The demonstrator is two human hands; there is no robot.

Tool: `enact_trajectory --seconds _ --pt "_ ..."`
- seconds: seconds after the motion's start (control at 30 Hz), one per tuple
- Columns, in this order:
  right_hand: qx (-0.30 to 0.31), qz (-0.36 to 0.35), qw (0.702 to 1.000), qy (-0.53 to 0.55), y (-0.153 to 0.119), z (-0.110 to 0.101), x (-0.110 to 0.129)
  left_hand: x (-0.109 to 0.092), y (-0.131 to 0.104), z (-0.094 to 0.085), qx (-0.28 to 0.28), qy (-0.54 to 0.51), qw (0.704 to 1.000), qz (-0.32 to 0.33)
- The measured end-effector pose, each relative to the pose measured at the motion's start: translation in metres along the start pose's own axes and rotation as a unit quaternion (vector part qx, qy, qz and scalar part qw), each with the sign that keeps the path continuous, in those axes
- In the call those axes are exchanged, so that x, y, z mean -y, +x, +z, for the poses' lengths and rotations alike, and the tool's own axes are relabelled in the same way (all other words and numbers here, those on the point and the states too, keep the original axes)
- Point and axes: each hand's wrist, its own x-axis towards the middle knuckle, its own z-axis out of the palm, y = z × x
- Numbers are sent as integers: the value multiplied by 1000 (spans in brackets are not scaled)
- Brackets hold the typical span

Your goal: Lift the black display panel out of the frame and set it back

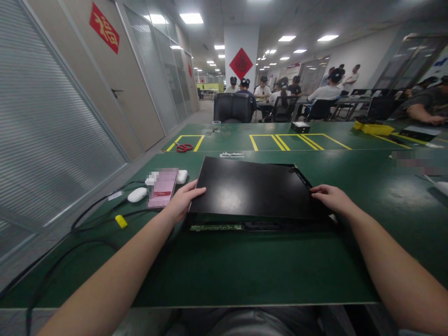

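A flat black panel [252, 189] lies tilted over a black electronic casing [303, 177], whose rim shows at the far right corner. Along the near side of the casing runs a green circuit board strip [216, 228]. My left hand [185, 198] grips the panel's left edge, thumb on top and fingers beneath. At the right edge, my right hand [329, 195] pinches the panel or the casing rim; which of the two I cannot tell. The panel's left side sits raised above the casing.
Left of the panel are a phone [163, 187], a white mouse [137, 194], a yellow piece [121, 221] and black cables [87, 214]. Red-handled scissors [184, 148], small parts [231, 154] and a clear cup [216, 125] lie farther back. A yellow tray [374, 128] is near a person at right.
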Motion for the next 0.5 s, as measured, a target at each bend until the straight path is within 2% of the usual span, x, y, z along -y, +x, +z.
enact_trajectory --seconds 0.17,0.37,0.5 --pt "18 -1 1000 1 -3 -4 4 -1 -2 1 -17 6 1000 -9" --pt "-1 -3 1000 -5 -3 -2 3 0 -1 0 -5 14 1000 -2" --pt "1 3 1000 10 -2 0 1 3 2 -6 -6 61 997 45"
